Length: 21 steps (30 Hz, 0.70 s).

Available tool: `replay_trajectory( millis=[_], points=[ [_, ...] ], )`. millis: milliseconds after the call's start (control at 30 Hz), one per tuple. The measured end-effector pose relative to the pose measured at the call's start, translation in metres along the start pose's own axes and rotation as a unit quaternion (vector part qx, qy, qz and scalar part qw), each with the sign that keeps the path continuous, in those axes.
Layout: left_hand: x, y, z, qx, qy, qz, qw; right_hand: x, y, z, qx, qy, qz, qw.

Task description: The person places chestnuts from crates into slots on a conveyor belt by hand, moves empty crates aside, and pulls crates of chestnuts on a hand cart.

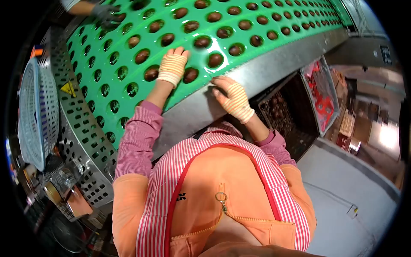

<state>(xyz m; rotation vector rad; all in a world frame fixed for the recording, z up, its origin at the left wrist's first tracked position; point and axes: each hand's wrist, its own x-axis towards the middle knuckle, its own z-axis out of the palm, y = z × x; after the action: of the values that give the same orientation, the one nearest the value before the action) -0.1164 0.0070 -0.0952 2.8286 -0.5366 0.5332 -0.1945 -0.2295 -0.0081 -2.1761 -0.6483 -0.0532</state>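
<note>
My left hand, in a yellow-and-white striped glove with bare fingertips, lies over the green conveyor belt. Its fingers are slightly spread and I see nothing held. Brown egg-like ovals sit in the belt's holes; one oval is left of this hand and another oval is to its right. At the belt's metal edge rests my right hand, in a matching glove. Its thumb stands apart from the fingers, with nothing visible between them.
A co-worker's dark-gloved hand reaches over the belt at upper left. A blue-white plastic basket stands beside a perforated metal panel. Below the belt's right side are a crate of brown ovals and a crate holding red material.
</note>
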Motion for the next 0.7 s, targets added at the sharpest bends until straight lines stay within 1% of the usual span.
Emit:
replay_trajectory(
  millis=[100, 200, 233, 267, 300, 333, 367, 400, 433, 467, 500, 533, 567, 600, 667, 700],
  points=[
    [0.019, 0.004, -0.022, 0.061, -0.192, 0.041, 0.979, -0.043, 0.024, -0.047, -0.034, 0.067, 0.069, 0.995],
    [0.046, 0.002, -0.036, 0.097, -0.323, 0.067, 0.939, -0.097, 0.047, -0.103, -0.072, 0.133, 0.152, 0.977],
    [0.068, 0.006, -0.042, 0.106, -0.397, -0.004, 0.912, -0.119, 0.058, -0.12, -0.106, 0.15, 0.177, 0.967],
    [0.07, -0.01, -0.036, 0.007, -0.254, -0.061, 0.965, -0.143, 0.072, -0.132, -0.139, 0.167, 0.201, 0.955],
    [0.067, -0.05, -0.002, -0.011, -0.073, -0.019, 0.997, -0.167, 0.083, -0.144, -0.129, 0.192, 0.247, 0.941],
    [0.077, -0.059, -0.002, 0.028, 0.028, -0.063, 0.997, -0.191, 0.091, -0.154, -0.12, 0.217, 0.297, 0.922],
    [0.084, -0.071, 0.003, 0.055, 0.023, -0.162, 0.985, -0.212, 0.095, -0.163, -0.121, 0.235, 0.335, 0.904],
    [0.095, -0.067, -0.003, 0.058, -0.073, -0.297, 0.95, -0.239, 0.106, -0.168, -0.129, 0.247, 0.398, 0.874],
    [0.086, -0.105, 0.028, 0.049, -0.064, -0.264, 0.961, -0.261, 0.111, -0.173, -0.163, 0.247, 0.416, 0.86],
    [0.077, -0.166, 0.073, 0.095, -0.13, -0.191, 0.968, -0.283, 0.115, -0.18, -0.199, 0.243, 0.438, 0.842],
    [0.088, -0.129, 0.04, 0.067, -0.169, -0.204, 0.962, -0.305, 0.12, -0.185, -0.212, 0.238, 0.461, 0.828],
    [0.092, -0.128, 0.037, 0.094, -0.17, -0.152, 0.969, -0.317, 0.115, -0.19, -0.198, 0.248, 0.489, 0.813],
    [0.096, -0.132, 0.035, 0.12, -0.19, -0.15, 0.963, -0.329, 0.117, -0.195, -0.206, 0.231, 0.531, 0.789],
    [0.1, -0.164, 0.045, 0.143, -0.214, -0.112, 0.96, -0.34, 0.12, -0.2, -0.209, 0.211, 0.568, 0.767],
    [0.115, -0.172, 0.042, 0.181, -0.231, -0.143, 0.945, -0.358, 0.133, -0.201, -0.143, 0.209, 0.62, 0.743],
    [0.129, -0.154, 0.032, 0.218, -0.267, -0.221, 0.912, -0.359, 0.137, -0.201, -0.107, 0.18, 0.638, 0.741]
  ],
)
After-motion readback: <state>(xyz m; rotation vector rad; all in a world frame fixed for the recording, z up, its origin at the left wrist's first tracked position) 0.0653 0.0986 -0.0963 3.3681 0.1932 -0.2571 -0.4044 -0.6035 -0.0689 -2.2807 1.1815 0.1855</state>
